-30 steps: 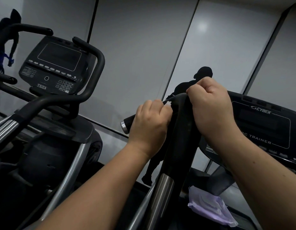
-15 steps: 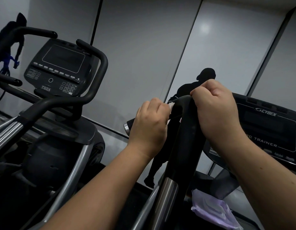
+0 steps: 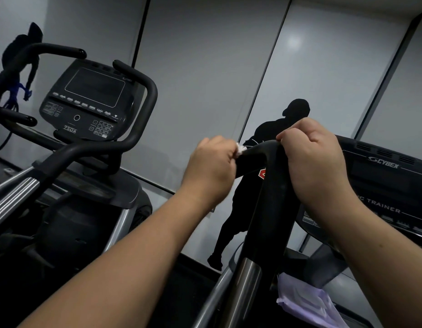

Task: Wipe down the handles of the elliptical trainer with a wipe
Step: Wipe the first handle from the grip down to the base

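A black elliptical handle point(image 3: 269, 200) rises in front of me and bends left at its top. My left hand point(image 3: 211, 168) is closed around the bent end of the handle, with a small bit of white wipe point(image 3: 240, 147) showing at my fingers. The tip of the handle is hidden under that hand. My right hand point(image 3: 316, 162) grips the top bend of the same handle. Below the black grip the post turns to bare metal point(image 3: 240, 287).
The Cybex console point(image 3: 389, 185) sits right behind the handle. A purple wipe packet point(image 3: 307, 304) lies low on the machine at the right. A second trainer with its 750A console point(image 3: 87, 102) and curved handles point(image 3: 141, 119) stands at the left. Grey wall panels are ahead.
My left hand has slid outward along the bent end of the handle and now covers its tip. The view has shifted slightly. My right hand keeps its grip.
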{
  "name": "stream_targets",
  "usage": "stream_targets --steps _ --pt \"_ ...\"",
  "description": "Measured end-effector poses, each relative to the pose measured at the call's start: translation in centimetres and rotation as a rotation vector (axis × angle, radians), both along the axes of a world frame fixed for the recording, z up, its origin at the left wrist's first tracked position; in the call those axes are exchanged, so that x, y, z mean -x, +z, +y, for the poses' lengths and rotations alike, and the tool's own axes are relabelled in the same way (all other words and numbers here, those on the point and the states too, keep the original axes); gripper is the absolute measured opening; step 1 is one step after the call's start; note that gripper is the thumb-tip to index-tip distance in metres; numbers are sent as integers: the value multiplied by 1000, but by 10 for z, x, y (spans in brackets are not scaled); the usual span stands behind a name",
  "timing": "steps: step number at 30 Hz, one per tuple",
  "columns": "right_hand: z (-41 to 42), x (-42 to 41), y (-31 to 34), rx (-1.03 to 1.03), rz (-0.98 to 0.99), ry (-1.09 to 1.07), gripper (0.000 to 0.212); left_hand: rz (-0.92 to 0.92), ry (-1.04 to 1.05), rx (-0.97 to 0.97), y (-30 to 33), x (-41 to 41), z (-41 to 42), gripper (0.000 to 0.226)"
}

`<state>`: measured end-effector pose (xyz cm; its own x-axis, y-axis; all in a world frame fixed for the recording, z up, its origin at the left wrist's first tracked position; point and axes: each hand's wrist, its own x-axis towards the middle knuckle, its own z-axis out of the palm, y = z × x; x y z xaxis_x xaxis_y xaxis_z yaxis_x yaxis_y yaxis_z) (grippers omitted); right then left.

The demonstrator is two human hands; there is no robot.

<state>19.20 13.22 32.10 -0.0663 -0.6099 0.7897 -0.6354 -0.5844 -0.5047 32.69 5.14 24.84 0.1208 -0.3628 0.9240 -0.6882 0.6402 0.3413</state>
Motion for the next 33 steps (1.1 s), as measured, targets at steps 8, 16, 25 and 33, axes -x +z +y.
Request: stream_targets --steps 8,16,25,33 --pt "0 -1 0 7 23 -10 22 74 -84 -107 14 4 -2 17" --pt "-2 -1 0 17 17 -7 20 144 -155 -238 22 7 0 22" --pt "-3 1 -1 35 12 -17 17 227 -260 -451 38 7 5 23" --pt "-1 -2 0 4 -13 1 17 171 -245 -508 48 2 -1 20"
